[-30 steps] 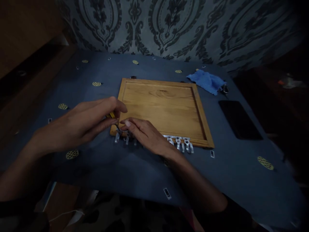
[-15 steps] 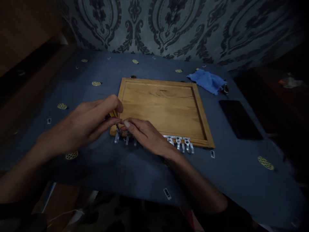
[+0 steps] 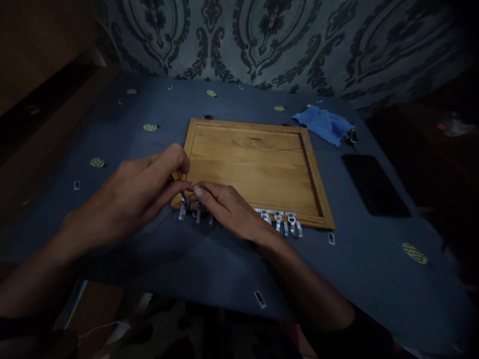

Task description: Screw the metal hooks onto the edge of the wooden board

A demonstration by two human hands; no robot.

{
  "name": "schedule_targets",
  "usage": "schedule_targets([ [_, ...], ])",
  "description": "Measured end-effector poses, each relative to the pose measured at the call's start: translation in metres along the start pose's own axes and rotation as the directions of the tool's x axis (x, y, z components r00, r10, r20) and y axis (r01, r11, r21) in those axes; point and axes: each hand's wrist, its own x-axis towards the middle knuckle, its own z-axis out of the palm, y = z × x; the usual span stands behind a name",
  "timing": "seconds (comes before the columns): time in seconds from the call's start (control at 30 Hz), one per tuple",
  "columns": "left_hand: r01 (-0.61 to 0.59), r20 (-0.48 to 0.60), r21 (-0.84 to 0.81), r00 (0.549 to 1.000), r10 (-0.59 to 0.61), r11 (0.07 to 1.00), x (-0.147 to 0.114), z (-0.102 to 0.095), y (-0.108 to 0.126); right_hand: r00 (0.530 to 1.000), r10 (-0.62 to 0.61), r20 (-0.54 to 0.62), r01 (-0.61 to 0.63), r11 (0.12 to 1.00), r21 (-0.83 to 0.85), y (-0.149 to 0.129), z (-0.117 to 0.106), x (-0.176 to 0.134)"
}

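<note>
A screwdriver with a yellow handle (image 3: 175, 175) is gripped from above in my left hand (image 3: 145, 187); its metal shaft points down at the near left corner of a wooden tray-like board (image 3: 247, 164). My right hand (image 3: 228, 207) lies over the board's near edge, thumb and fingertips pressed together beside the screwdriver's tip. What those fingertips pinch is too small and dark to make out. Along this edge runs a row of silver metal hooks (image 3: 279, 219), sticking out toward me. The middle hooks are hidden under my right hand.
A blue cloth (image 3: 324, 123) lies behind the board's right corner, with a small dark shiny object (image 3: 352, 136) at its edge. A black phone-like slab (image 3: 376, 184) rests to the right. Beneath everything is a dark blue patterned cloth (image 3: 194, 271); a patterned fabric surface (image 3: 254, 40) rises behind.
The view has shifted very slightly. Both hands stay at the same corner in nearly the same pose, with the screwdriver still on the hook there.
</note>
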Motion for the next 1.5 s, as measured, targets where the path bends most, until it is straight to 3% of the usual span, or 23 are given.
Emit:
schedule_targets([
  [0.27,-0.015,-0.014,0.012,1.0,0.015,1.0,0.0,-0.005,0.001,1.0,-0.002,0.004,0.002,1.0,-0.007,-0.001,0.0,0.0],
  [0.47,0.135,-0.174,0.015,0.976,-0.13,0.991,-0.002,-0.022,0.004,1.0,0.015,-0.019,-0.014,1.0,0.026,0.0,0.001,-0.001],
  [0.83,0.051,-0.106,0.03,0.993,-0.048,0.998,-0.003,-0.001,-0.007,1.0,0.011,-0.009,-0.011,1.0,0.016,0.001,0.001,0.0],
  [0.97,0.013,-0.005,0.005,1.0,-0.013,1.0,-0.008,-0.002,-0.006,1.0,0.002,-0.014,-0.002,1.0,0.006,0.0,0.001,0.0],
  [1.17,0.033,-0.178,0.07,0.984,-0.02,0.997,-0.012,-0.006,-0.002,1.0,0.006,-0.015,-0.006,0.999,0.031,0.001,0.001,0.0],
  [1.5,-0.001,-0.054,0.016,0.999,0.002,1.0,-0.011,-0.007,0.003,1.0,-0.012,-0.007,0.012,1.0,0.024,0.001,0.0,0.001],
])
